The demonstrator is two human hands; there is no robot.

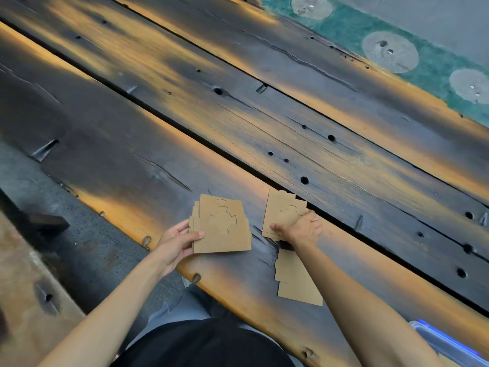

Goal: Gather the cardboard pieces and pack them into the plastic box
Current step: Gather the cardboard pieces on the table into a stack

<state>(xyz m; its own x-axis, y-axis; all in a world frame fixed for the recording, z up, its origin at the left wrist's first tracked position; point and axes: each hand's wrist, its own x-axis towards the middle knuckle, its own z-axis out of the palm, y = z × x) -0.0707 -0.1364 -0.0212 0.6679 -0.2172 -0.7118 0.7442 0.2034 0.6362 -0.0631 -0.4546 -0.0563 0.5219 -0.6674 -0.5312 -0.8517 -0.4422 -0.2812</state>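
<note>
My left hand [176, 241] grips a fanned stack of brown cardboard pieces [222, 227] by its left edge, just above the table's near edge. My right hand [303, 229] presses down on a second small stack of cardboard pieces [281, 210], thumb at its lower left corner and fingers over its right side. A third loose group of cardboard pieces [296, 276] lies flat on the wood under my right forearm. The plastic box [449, 345], clear with a blue rim, shows only as a corner at the bottom right.
The table [238, 115] is made of dark, scorched wooden planks with knot holes and long gaps between them. A grey floor and a wooden bench [29, 287] lie to the left. A teal strip with pale round patches [391, 51] runs along the far right.
</note>
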